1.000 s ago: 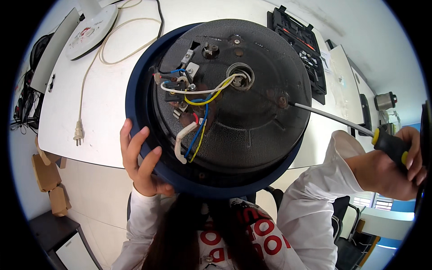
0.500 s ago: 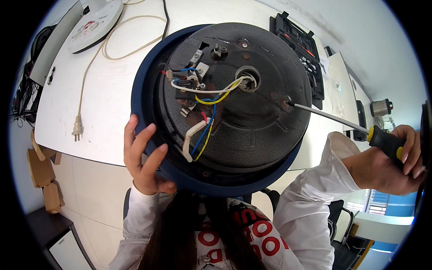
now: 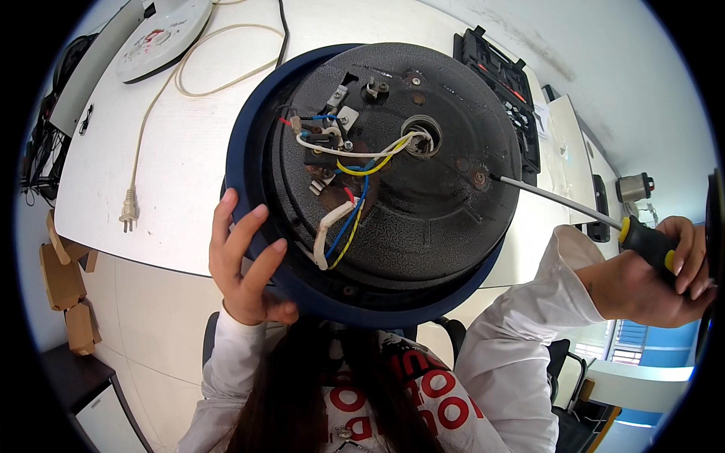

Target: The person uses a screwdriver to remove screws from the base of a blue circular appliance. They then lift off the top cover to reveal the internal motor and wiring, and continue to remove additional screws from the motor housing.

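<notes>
Before me is a round appliance (image 3: 445, 226) with its dark, speckled metal underside showing and a dark blue outer shell (image 3: 249, 143) around it. White, blue and yellow wires (image 3: 355, 219) run from a central hole to a switch assembly (image 3: 325, 143) on the left. My left hand (image 3: 245, 260) holds the shell's near left rim, fingers spread along it. My right hand (image 3: 649, 272) is wrapped round the black and yellow handle of a screwdriver (image 3: 559, 202). Its tip is just right of a rusty screw spot (image 3: 480, 179), apparently slightly apart from it.
A white table (image 3: 106, 166) bears a pale cord with a two-pin plug (image 3: 129, 211) and a white round base (image 3: 162, 41) at far left. An open black tool case (image 3: 495, 68) lies behind the appliance at right. Cardboard boxes (image 3: 64, 283) stand at lower left, beside a dark cabinet (image 3: 83, 377).
The screwdriver tip has come away slightly rightward from the screw spot, which shows more fully. The appliance has shifted a little in view; both hands keep their grip.
</notes>
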Demonstrator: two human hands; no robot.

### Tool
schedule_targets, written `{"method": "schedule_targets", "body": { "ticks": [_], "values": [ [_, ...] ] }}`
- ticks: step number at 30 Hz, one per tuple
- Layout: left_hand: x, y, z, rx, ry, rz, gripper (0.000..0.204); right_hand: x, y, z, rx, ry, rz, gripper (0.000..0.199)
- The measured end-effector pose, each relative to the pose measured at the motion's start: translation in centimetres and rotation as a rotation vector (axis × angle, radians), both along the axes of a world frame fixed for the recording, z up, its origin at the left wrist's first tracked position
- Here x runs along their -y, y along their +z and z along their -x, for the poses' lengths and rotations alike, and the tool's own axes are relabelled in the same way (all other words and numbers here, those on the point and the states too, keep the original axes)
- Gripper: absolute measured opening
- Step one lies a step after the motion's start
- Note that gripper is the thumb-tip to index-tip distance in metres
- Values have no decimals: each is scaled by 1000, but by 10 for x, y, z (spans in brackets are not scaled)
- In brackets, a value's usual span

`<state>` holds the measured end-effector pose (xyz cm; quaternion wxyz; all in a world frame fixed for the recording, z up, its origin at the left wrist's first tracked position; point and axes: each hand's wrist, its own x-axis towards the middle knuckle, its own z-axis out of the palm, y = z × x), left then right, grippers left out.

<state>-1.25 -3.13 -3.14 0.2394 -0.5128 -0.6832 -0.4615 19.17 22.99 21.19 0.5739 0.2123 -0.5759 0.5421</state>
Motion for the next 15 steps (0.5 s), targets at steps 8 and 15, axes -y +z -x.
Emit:
{"method": "schedule_targets", "body": {
  "ticks": [8, 15],
  "values": [
    [-1, 1, -1, -3, 9, 10, 53, 0, -6, 6, 62, 1, -104, 14],
    [-2, -3, 1, -7, 23, -57, 52, 9, -5, 28, -100, -304, -73, 27]
  ]
}}
